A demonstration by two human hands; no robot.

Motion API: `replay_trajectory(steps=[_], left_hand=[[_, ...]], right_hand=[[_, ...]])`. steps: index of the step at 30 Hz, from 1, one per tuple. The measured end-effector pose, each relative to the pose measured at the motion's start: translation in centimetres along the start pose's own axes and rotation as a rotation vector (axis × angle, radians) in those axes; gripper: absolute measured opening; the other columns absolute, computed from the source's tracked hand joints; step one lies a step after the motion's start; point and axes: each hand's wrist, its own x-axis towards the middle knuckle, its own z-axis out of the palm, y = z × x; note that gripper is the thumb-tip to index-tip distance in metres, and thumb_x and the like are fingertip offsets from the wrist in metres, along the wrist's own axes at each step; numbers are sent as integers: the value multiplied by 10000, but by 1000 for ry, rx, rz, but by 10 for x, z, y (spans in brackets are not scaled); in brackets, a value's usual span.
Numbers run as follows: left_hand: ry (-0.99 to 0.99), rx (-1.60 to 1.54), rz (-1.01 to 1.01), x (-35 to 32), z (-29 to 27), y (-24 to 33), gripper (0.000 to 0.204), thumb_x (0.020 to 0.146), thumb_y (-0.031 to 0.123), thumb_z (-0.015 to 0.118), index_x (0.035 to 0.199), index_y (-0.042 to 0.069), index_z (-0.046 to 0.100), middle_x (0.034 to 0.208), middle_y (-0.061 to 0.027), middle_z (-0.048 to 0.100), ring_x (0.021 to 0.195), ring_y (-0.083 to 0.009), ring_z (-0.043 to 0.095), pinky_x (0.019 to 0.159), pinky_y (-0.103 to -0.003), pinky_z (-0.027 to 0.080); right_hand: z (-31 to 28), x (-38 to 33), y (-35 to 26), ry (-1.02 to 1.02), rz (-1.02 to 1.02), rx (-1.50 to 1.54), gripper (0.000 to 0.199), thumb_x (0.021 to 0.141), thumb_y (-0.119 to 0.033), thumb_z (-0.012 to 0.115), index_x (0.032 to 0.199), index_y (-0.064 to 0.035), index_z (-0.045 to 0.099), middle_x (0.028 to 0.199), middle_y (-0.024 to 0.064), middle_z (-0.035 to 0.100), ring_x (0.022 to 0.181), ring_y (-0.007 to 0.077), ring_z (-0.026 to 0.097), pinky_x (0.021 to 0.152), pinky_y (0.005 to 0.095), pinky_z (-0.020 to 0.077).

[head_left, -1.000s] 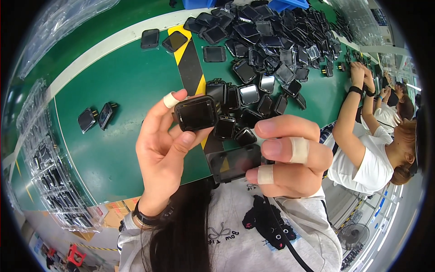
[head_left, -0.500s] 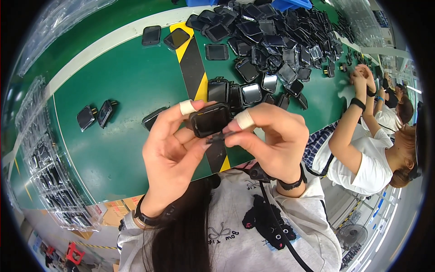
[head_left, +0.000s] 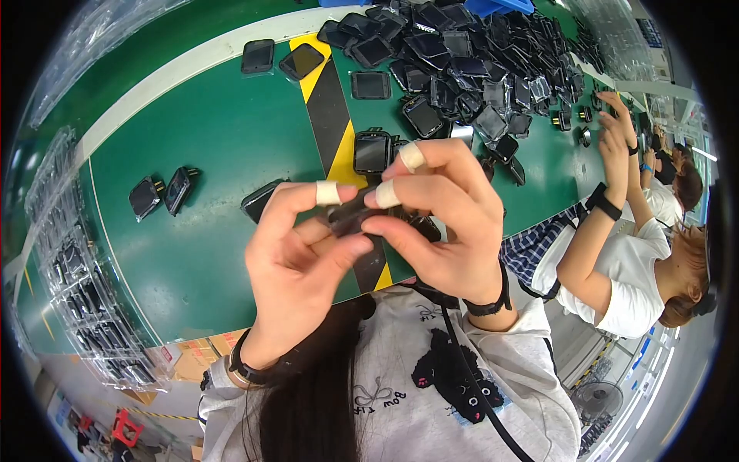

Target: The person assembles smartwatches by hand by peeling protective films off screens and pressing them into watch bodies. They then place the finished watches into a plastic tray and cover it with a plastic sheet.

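Note:
Between my hands, above the green table, is a small black rectangular case with a dark screen-like face (head_left: 350, 221), tilted and partly blurred. My left hand (head_left: 289, 266) grips it from the left with thumb and fingers. My right hand (head_left: 454, 223) pinches its right side, thumb below and taped fingers over the top. Pale tape is wrapped round fingers of both hands. Just beyond stands another black case (head_left: 372, 152), with more partly hidden behind my right hand. Beside my left fingers lies a dark case (head_left: 260, 200).
A large heap of black cases (head_left: 469, 69) spreads at the far right. Two cases with brass-coloured pins (head_left: 179, 191) lie at left. Yellow-black tape (head_left: 331, 115) crosses the green table (head_left: 192, 138). Clear plastic trays (head_left: 92, 308) stack at far left. A co-worker's arms (head_left: 608, 185) reach in at right.
The case has turned from showing its dark face to a tilted, edge-on position. My right hand has shifted left and up, its fingers now over the case. The co-worker's hands have moved too.

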Motion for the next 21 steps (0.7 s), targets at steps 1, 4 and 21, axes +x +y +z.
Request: replay_trajectory(steps=[1, 4, 21], left_hand=[[-2, 0, 0, 0, -1, -1, 461, 754, -226, 547, 1178, -61, 472, 1148, -137, 518, 1089, -250, 583, 881, -308, 524], [45, 83, 69, -3, -3, -3, 337, 737, -215, 595, 1040, -75, 555, 1025, -109, 528, 1011, -225, 609, 826, -289, 547], [9, 121, 244, -2, -11, -9, 124, 779, -35, 684, 877, -36, 608, 917, -96, 543, 738, -126, 531, 623, -227, 478]], right_hand=[[0, -1, -1, 1, 0, -1, 270, 681, 48, 763, 917, 45, 633, 993, 124, 582, 767, 163, 612, 612, 246, 473], [-3, -4, -5, -14, 179, 225, 292, 687, 13, 766, 940, 39, 621, 950, 125, 590, 838, 189, 593, 654, 270, 469], [1, -8, -10, -132, 175, 312, 336, 661, -4, 788, 924, -19, 578, 849, 102, 568, 751, 219, 570, 668, 299, 464]])
